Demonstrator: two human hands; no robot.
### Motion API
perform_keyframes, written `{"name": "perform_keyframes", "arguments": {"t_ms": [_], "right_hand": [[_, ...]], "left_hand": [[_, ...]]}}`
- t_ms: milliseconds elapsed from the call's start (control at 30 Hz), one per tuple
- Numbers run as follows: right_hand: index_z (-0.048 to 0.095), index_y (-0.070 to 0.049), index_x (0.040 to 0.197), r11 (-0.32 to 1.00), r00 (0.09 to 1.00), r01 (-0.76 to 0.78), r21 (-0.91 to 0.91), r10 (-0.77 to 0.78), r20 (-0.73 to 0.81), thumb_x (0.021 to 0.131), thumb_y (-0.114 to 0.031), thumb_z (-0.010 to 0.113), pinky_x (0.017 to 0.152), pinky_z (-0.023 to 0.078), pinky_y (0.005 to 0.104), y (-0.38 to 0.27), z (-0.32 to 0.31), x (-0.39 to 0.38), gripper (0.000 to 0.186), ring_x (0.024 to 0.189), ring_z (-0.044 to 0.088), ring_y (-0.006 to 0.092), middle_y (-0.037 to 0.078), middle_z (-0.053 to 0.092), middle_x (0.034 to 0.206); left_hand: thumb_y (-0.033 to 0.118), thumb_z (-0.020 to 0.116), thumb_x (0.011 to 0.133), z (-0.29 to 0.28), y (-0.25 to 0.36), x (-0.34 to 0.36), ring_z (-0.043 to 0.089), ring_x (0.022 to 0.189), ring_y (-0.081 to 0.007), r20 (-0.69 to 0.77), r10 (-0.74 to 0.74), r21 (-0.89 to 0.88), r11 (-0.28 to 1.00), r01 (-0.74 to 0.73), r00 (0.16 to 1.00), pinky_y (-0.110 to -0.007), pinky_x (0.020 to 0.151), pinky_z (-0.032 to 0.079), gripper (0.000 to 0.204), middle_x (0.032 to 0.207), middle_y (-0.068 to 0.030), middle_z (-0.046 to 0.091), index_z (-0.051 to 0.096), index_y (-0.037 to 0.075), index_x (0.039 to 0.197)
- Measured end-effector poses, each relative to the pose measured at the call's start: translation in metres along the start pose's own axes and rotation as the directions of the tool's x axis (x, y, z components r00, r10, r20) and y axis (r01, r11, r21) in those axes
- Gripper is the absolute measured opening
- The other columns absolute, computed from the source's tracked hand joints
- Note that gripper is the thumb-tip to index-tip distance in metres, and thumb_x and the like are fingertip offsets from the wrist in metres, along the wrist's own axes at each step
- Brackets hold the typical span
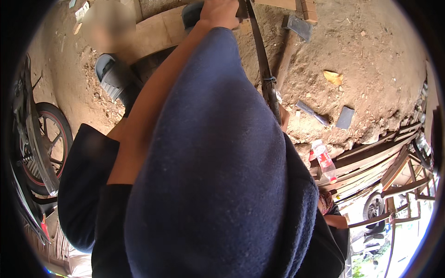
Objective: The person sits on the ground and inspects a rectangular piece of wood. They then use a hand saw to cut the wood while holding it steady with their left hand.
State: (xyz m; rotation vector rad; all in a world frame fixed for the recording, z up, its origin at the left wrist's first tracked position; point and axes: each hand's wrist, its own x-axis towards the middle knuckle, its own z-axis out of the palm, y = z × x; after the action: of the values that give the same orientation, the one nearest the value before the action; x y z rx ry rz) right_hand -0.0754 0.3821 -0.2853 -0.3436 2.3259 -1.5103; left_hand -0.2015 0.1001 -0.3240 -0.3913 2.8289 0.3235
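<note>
Slanting from the upper edge down toward the person, a long, thin, dark, gently curved strip (pixel 260 46) has its long axis running away from the body, far end leftward, near end rightward. It lies just right of the bare left hand (pixel 221 14), which the upper edge cuts off; whether that hand grips anything cannot be told. By the strip's near end shows a patch of skin, apparently the right hand (pixel 285 118), mostly behind the fuzzy navy-blue cloth (pixel 213 153); how open it is cannot be told. The strip looks dull and narrow, with a thin tie (pixel 269 80) wrapped around it.
</note>
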Motion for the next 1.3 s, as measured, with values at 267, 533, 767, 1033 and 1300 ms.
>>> {"name": "perform_keyframes", "arguments": {"t_ms": [267, 533, 767, 1033, 1300], "right_hand": [[0.061, -0.001, 0.076, 0.982, 0.990, -0.139, 0.129, 0.134, 0.044, 0.094, -0.022, 0.064, 0.050, 0.036, 0.0288, -0.033, 0.039, 0.118, 0.028, 0.056, 0.047, 0.0077, 0.000, 0.054, 0.062], [0.061, -0.003, 0.084, 0.888, 0.913, -0.407, 0.217, 0.399, 0.081, 0.091, -0.019, 0.065, 0.047, 0.030, 0.0246, -0.012, -0.027, 0.026, 0.018, 0.052, 0.042, 0.0065, -0.001, 0.051, 0.063], [0.053, -0.004, 0.077, 0.892, 0.919, -0.360, 0.273, 0.389, -0.059, 0.089, -0.015, 0.065, 0.044, 0.023, 0.0252, -0.053, -0.042, 0.014, 0.020, 0.047, 0.034, 0.0055, -0.002, 0.043, 0.059], [0.062, 0.004, 0.083, 0.947, 0.947, -0.315, 0.062, 0.318, -0.043, 0.092, -0.017, 0.063, 0.049, 0.035, 0.0261, -0.069, -0.029, 0.024, 0.023, 0.056, 0.046, 0.0067, 0.001, 0.054, 0.062], [0.064, 0.006, 0.090, 0.943, 0.942, -0.334, 0.009, 0.334, -0.026, 0.093, -0.020, 0.064, 0.054, 0.041, 0.0275, -0.069, -0.015, 0.022, 0.027, 0.062, 0.051, 0.0085, 0.005, 0.059, 0.065]], "left_hand": [[0.025, 0.079, 0.072, -0.002, 0.003, 0.007, 0.064, 0.108, -0.0324, 0.091, -0.033, 0.045, 0.999, 0.029, 0.995, -0.043, 0.091, 0.052, 0.050, 0.120, -0.0209, 0.061, 0.065, 0.000, 0.113], [0.011, 0.069, 0.073, 0.012, -0.007, 0.012, 0.064, 0.107, -0.0347, -0.034, 0.058, 0.039, 0.998, -0.056, 0.998, -0.044, 0.089, 0.053, 0.039, 0.110, -0.0204, 0.065, 0.066, -0.001, 0.111], [0.015, 0.074, 0.068, -0.025, 0.001, 0.014, 0.066, 0.101, -0.0390, 0.079, 0.193, -0.057, 0.980, -0.189, 0.978, -0.047, 0.088, 0.053, 0.038, 0.106, -0.0244, 0.068, 0.071, -0.002, 0.102], [0.030, 0.078, 0.065, -0.039, -0.009, 0.036, 0.068, 0.094, -0.0398, 0.244, 0.216, -0.203, 0.965, -0.168, 0.945, -0.044, 0.082, 0.054, 0.048, 0.098, -0.0269, 0.069, 0.071, -0.004, 0.098], [0.045, 0.064, 0.080, -0.065, -0.020, 0.025, 0.067, 0.100, -0.0383, 0.293, 0.147, -0.246, 0.967, -0.074, 0.945, -0.043, 0.085, 0.052, 0.058, 0.108, -0.0277, 0.068, 0.066, -0.003, 0.112]]}}
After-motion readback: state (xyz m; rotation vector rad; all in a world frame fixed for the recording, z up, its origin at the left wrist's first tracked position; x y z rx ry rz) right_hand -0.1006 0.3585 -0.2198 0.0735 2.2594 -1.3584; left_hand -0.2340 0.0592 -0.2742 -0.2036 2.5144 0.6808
